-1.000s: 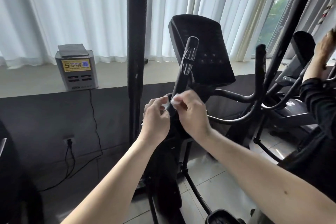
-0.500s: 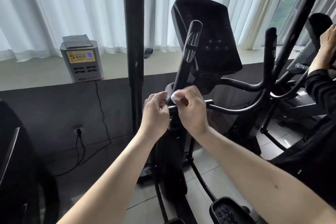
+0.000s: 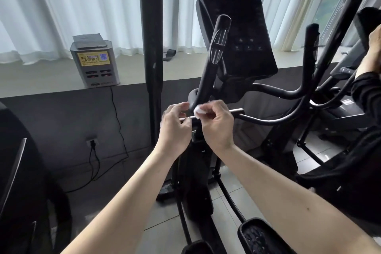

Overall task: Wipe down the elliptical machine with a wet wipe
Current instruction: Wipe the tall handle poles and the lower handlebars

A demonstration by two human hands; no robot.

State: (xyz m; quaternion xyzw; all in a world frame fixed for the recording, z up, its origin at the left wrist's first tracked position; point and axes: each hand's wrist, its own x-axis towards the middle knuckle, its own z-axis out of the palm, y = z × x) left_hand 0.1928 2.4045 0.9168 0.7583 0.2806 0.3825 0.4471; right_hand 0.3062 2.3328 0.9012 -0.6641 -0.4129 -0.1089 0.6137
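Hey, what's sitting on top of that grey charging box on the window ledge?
A flat grey sheet lies on the charging box, covering most of its top. Whether anything lies under it cannot be seen.

Your left hand (image 3: 175,128) and right hand (image 3: 218,128), the right pinching the wet wipe (image 3: 199,110), crowd close together at the crossbar (image 3: 237,112). Just left, the tall black pole (image 3: 151,47) walls you in. Dead ahead, the upright grip (image 3: 218,47) and the console (image 3: 243,33) behind it block the way forward. Between pole and console, a narrow gap opens above your hands. Rightward there's room along the bar, then the curved handlebar (image 3: 268,122); beyond it another person's arm (image 3: 369,62) closes that side. Under your forearms, open air down to the pedal (image 3: 257,235).
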